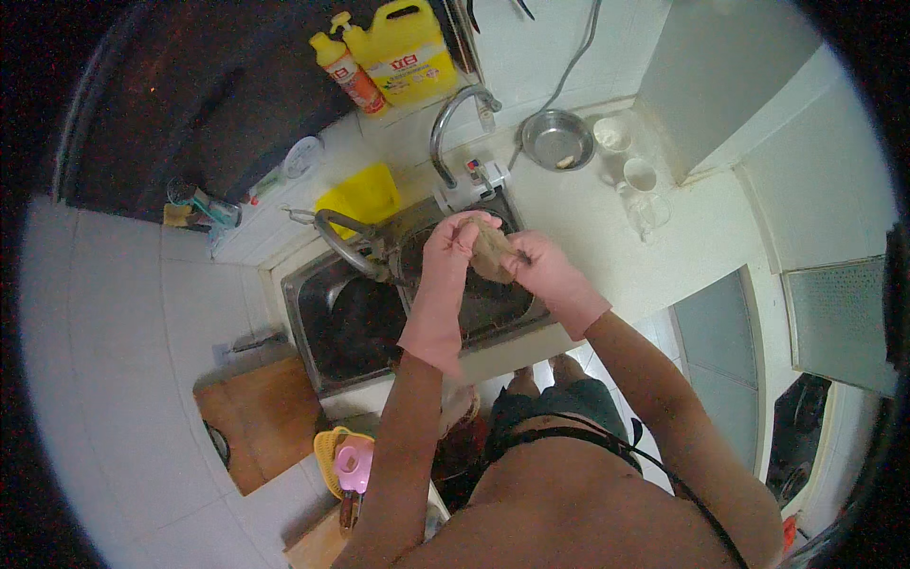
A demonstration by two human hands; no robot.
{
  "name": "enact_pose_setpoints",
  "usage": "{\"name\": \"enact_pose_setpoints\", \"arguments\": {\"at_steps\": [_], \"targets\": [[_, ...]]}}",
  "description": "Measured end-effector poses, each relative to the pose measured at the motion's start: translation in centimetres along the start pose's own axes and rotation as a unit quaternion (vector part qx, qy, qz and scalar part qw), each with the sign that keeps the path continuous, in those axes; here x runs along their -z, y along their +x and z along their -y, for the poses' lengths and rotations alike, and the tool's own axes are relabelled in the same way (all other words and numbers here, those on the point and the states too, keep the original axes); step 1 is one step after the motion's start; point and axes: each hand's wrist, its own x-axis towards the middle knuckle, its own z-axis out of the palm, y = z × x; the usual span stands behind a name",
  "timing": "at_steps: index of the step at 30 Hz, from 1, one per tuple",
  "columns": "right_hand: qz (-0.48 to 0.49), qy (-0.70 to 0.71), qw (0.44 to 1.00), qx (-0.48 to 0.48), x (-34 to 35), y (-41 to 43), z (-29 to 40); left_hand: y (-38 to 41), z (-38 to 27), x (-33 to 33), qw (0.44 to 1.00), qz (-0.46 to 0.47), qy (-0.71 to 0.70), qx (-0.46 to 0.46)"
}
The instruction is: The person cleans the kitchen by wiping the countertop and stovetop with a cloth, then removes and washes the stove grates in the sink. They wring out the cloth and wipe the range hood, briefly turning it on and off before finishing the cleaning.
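Pink rubber gloves cover both hands. My left hand grips the upper left edge of a limp, beige-brown piece that looks like a thin cloth or mesh; the picture does not settle which. On its lower right side my right hand pinches the same piece, with a small dark bit showing by the fingers. The piece hangs between the hands over the right basin of a steel double sink. Beyond the hands, a chrome gooseneck faucet rises behind the sink. Forearms and gloves hide part of the right basin.
A second curved faucet crosses between the basins. Behind stand a yellow detergent jug and a bottle. On the right counter are a steel bowl and several cups. A wooden cutting board leans at left.
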Motion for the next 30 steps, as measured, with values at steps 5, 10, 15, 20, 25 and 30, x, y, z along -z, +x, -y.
{"name": "enact_pose_setpoints", "arguments": {"at_steps": [5,10,15,20,25,30], "targets": [[-0.145,0.220,0.952,-0.157,1.2,-1.0,4.0,-0.3,2.3,-0.1,0.989,-0.114,0.014,0.090],[-0.137,0.213,0.948,-0.191,6.6,-3.0,5.2,-1.1,1.1,-6.1,0.994,0.078,0.023,0.075],[-0.122,0.285,0.941,-0.136,13.6,-8.1,3.7,2.2,2.0,-11.6,0.986,0.149,-0.072,-0.002],[-0.262,0.354,0.893,-0.092,21.1,-16.6,3.5,0.5,-0.4,-23.8,0.967,0.240,0.084,-0.001],[-0.360,0.262,0.882,-0.152,32.3,-32.1,1.7,-8.7,-5.4,-41.0,0.852,0.413,0.316,-0.069],[-0.547,0.107,0.816,-0.153,38.5,-46.9,1.3,-11.4,4.1,-59.0,0.722,0.490,0.487,-0.038]]}}
